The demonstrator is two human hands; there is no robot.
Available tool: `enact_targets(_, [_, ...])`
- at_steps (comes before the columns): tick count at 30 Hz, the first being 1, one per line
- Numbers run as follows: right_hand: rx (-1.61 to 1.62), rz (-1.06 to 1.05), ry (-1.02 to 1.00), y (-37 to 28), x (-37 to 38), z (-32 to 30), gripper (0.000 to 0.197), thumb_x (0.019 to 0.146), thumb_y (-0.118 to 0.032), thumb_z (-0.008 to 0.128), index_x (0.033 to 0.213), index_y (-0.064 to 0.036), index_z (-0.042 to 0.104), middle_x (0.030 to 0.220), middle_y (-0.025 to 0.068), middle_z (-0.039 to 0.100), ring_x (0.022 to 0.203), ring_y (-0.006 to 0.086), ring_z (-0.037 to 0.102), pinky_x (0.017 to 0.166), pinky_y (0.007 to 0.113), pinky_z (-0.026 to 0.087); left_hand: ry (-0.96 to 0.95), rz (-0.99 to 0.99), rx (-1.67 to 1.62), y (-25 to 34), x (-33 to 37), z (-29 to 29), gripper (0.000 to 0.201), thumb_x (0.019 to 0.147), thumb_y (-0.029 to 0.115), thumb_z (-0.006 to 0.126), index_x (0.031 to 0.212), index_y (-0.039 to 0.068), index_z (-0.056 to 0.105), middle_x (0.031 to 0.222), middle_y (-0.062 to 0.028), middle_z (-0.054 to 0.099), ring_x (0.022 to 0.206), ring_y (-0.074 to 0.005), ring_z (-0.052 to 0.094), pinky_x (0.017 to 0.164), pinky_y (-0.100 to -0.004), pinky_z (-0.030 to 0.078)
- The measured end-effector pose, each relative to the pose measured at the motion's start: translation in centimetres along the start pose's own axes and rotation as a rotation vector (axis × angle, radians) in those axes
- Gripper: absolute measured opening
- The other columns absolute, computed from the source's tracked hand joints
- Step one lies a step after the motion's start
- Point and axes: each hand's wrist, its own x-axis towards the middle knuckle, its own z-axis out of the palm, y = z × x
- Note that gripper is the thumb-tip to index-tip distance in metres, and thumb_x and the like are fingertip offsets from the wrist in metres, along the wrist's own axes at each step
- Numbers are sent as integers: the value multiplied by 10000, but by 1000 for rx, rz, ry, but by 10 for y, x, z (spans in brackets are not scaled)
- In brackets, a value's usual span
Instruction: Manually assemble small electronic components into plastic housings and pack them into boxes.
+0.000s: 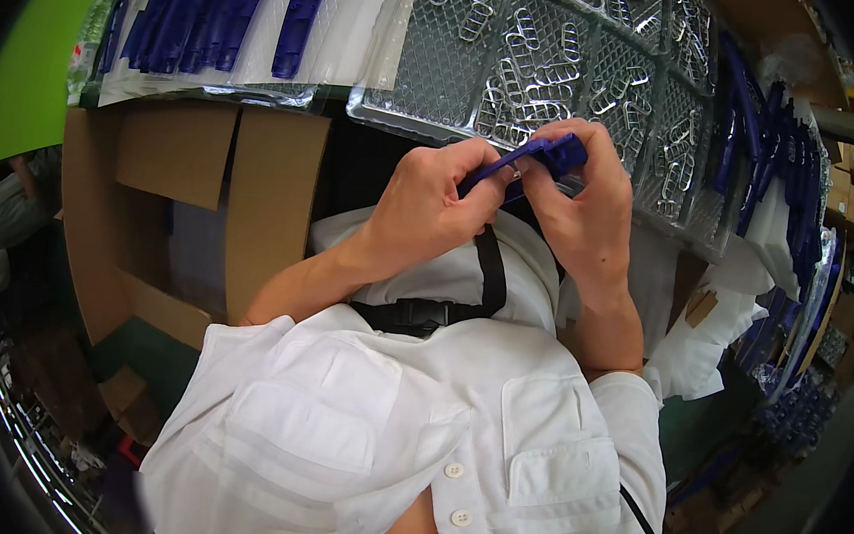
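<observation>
Both hands hold one long blue plastic part [561, 154] in front of my chest, just off the near edge of the tray. My left hand [438, 190] pinches its left end between thumb and fingers. Around its thicker right end my right hand [585, 194] is closed, the thumb pressed near the middle. A small shiny bit shows between the thumbs, too small to name. Just beyond the hands lies a clear compartment tray [432, 82] with many loose metal loop-shaped clips [531, 90].
Similar blue parts [303, 16] lie in rows on white sheeting at the far left, and more blue parts [788, 145] hang over the right side. An open cardboard box [273, 215] stands at my left. Beside it is a bright green panel [37, 66]. Another person [16, 205] sits at the far left.
</observation>
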Motion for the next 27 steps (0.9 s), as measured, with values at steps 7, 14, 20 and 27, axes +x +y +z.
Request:
enact_targets(7, [471,-353,158,13,-7,-26,329,784,110,772,1065,14,631,1133,201,649,1070,263,650,945,362,539,-274,333,309,39,-23,-35,434,972,122,706,1366,-40,622,1106,-160,704,977,-225,707,853,-311,548])
enact_targets(14, [37,-487,193,14,-15,-39,331,819,-129,867,1041,-53,634,1180,235,679,1089,323,680,949,410,550,-51,634,371,35,-25,-29,569,766,-40,855,1303,-5,670,1181,-178,685,1019,-276,703,850,-340,580])
enact_targets(20, [18,-482,208,20,-7,-39,327,829,-107,857,1061,-48,634,1200,238,676,1097,313,676,947,396,558,-3,622,354,38,-17,-25,550,746,-34,866,1265,12,688,1163,-169,692,990,-284,715,828,-353,596])
enact_targets(27, [-31,-387,340,27,-3,-39,428,804,96,757,1201,0,629,1302,224,645,1016,268,696,901,347,564,80,601,398,55,-4,-37,514,752,-38,854,1239,10,698,1143,-157,699,1002,-284,709,865,-349,576])
